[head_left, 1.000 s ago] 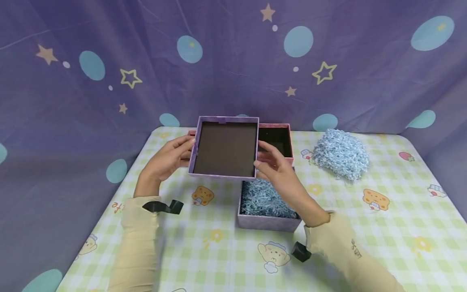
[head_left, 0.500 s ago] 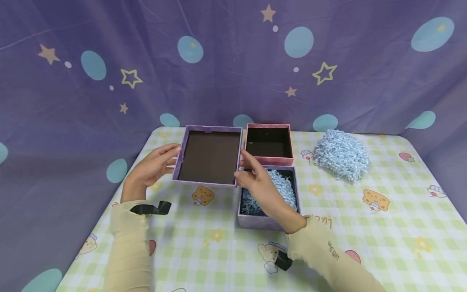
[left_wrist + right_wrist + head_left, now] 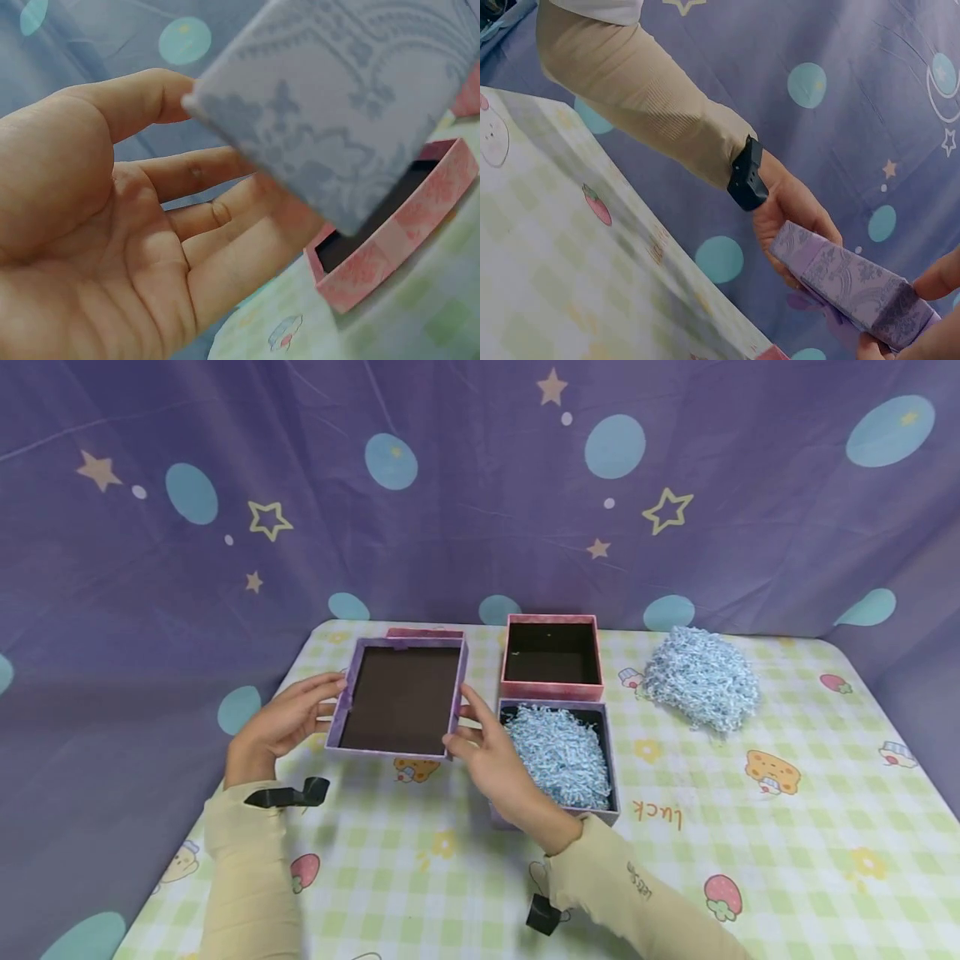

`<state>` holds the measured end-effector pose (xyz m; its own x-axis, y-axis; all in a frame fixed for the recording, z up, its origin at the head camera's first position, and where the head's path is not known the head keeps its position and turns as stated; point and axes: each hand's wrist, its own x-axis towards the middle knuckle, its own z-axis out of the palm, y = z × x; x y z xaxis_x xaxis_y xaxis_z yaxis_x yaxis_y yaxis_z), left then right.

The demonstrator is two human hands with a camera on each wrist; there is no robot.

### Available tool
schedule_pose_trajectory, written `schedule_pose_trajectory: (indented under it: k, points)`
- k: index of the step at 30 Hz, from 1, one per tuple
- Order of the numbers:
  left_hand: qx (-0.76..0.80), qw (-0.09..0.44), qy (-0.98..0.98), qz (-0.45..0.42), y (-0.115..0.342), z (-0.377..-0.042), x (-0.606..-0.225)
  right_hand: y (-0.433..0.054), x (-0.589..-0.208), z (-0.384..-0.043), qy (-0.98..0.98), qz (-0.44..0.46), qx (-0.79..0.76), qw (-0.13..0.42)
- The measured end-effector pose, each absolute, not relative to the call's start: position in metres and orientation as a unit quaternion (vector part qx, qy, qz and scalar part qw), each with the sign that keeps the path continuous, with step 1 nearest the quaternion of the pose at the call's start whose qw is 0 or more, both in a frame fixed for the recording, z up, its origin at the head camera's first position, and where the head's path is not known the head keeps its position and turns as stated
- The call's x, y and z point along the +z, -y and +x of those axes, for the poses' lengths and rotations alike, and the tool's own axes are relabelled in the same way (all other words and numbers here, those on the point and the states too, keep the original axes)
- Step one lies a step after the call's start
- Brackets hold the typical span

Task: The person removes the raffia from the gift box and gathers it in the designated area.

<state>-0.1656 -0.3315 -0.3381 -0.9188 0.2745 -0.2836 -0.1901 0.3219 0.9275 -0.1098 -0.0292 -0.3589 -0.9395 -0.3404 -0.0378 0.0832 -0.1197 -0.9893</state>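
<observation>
Both sets of fingers are grasping here: the left hand [image 3: 281, 720] is pinching one side of the purple lid [image 3: 401, 700], and the right hand [image 3: 501, 764] is gripping the opposite side. The lid is hovering over the worktop [image 3: 810, 847], dark inside showing, partly covering a pink lid [image 3: 397, 229]. Beside it, the purple box [image 3: 612, 756] is holding blue shredded paper [image 3: 558, 756]; behind that box, the pink box [image 3: 551, 691] is standing, a shredded pile [image 3: 702, 678] lying farther right.
</observation>
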Motion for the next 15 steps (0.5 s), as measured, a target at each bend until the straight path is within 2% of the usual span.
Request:
schedule_pose_trajectory:
  k: [15]
  points:
    - [0.621, 0.220, -0.752, 0.020, 0.363, -0.156, -0.366, 0.063, -0.376, -0.092, -0.665, -0.074, -0.727, 0.150]
